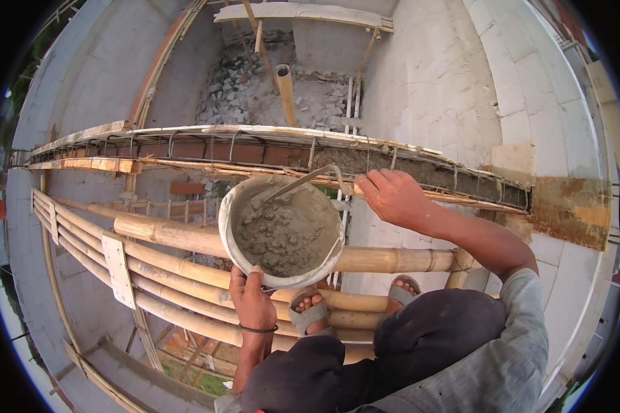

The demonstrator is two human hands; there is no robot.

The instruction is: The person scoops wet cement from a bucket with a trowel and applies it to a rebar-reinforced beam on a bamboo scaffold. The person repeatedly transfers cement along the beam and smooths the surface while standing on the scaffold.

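A pale bucket (224, 227) of wet grey concrete (286, 234) is in front of me, tilted beside the beam formwork. My left hand (253, 303) grips its near rim, thumb up against the wall. My right hand (396, 198) is closed around the handle of a trowel (303, 182), whose bent metal neck runs down into the bucket; its blade is partly in the concrete. Just beyond lies the long timber formwork (255, 129) with a steel rebar cage (172, 146). Grey concrete (351, 162) fills its right part, while rebar shows bare toward the left.
Under my sandalled feet (310, 311) runs a scaffold of bamboo poles (179, 234), with gaps showing a drop below. Block walls (420, 76) rise on both sides. Rubble (238, 89) lies far down, near an upright bamboo post (286, 93). A stained board (572, 210) sits at the right end.
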